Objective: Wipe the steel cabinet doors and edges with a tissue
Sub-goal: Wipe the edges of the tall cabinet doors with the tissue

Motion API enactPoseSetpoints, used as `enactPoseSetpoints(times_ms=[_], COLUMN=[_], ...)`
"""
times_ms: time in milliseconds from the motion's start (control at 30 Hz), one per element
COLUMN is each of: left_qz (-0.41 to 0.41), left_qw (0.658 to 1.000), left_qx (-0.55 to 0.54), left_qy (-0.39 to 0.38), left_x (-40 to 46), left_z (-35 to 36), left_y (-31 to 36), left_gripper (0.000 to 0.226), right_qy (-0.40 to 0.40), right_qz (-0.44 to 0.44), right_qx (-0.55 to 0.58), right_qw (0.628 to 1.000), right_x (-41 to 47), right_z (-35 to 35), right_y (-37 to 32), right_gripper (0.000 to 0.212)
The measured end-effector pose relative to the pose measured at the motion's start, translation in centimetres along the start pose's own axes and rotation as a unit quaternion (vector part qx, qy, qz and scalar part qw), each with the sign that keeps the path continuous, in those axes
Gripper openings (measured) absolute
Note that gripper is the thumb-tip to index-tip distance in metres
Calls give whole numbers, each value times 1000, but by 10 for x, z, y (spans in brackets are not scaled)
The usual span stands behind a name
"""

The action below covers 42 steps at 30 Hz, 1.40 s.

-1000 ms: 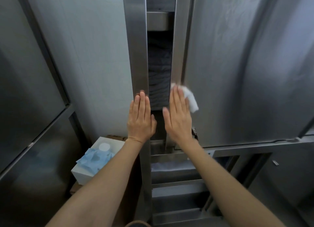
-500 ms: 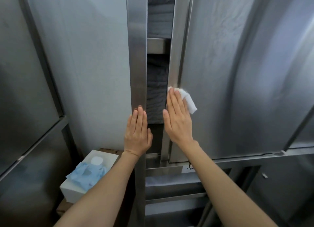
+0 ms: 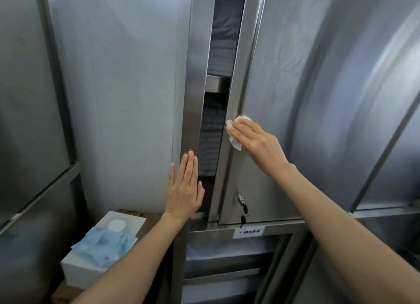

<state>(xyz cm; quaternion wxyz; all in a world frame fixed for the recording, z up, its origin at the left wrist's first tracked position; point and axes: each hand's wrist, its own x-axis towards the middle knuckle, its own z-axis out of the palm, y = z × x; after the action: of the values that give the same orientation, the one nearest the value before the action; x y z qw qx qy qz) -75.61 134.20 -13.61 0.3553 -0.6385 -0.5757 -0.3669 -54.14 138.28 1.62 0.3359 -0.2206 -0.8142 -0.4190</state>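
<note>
Two steel cabinet doors stand slightly apart with a dark gap between them. My left hand (image 3: 185,189) lies flat with straight fingers against the inner edge strip of the left door (image 3: 136,76). My right hand (image 3: 256,140) presses a crumpled white tissue (image 3: 231,131) flat against the left edge of the right door (image 3: 318,99), fingers straight and pointing left. The tissue shows beyond and below the fingertips.
Folded grey bedding (image 3: 211,131) fills the shelves inside the gap. A key (image 3: 243,215) hangs from the right door's lock. A white label (image 3: 249,232) sits on the frame below. A white tissue box (image 3: 102,247) with blue packaging rests at lower left. Another steel panel (image 3: 29,99) stands at far left.
My right hand turned from pointing up to pointing left and slid the tissue from the door's edge strip onto the door face. The view tilted upward; my left hand stayed on the left edge.
</note>
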Motion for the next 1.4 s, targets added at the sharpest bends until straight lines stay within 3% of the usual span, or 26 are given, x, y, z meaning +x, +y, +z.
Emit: enactPoseSetpoints(times_ms=[67,167,333,400,533,733,1000,1167,1400], left_qz=[-1,13,20,27,39,74,99,120,127], left_qw=[1000,1000,997,994,988,974,948,950,961], left_qx=[-6,-18,-65,-89,-124,-161,-201,-191,-142], left_qy=[0,11,42,50,79,143,226,217,201], left_x=[0,4,19,31,77,172,264,305,359], left_z=[-5,-12,-27,-33,-50,-77,-86,-79,-56], left_y=[2,6,24,34,63,135,289,393,472], left_gripper=[70,69,63,64,61,52,53,53,53], right_qy=[16,80,194,227,278,301,334,327,301], right_qz=[45,138,377,407,427,459,450,452,431], right_qx=[19,50,211,254,273,158,114,112,103], right_qw=[999,986,881,848,816,821,820,823,845], right_x=[-2,-9,-8,-5,-3,-20,-92,-146,-170], right_z=[2,5,-10,-23,-48,-92,-170,-212,-238], right_y=[-6,-16,-32,-34,-20,52,189,282,393], right_gripper=[51,30,30,30,31,29,26,27,27])
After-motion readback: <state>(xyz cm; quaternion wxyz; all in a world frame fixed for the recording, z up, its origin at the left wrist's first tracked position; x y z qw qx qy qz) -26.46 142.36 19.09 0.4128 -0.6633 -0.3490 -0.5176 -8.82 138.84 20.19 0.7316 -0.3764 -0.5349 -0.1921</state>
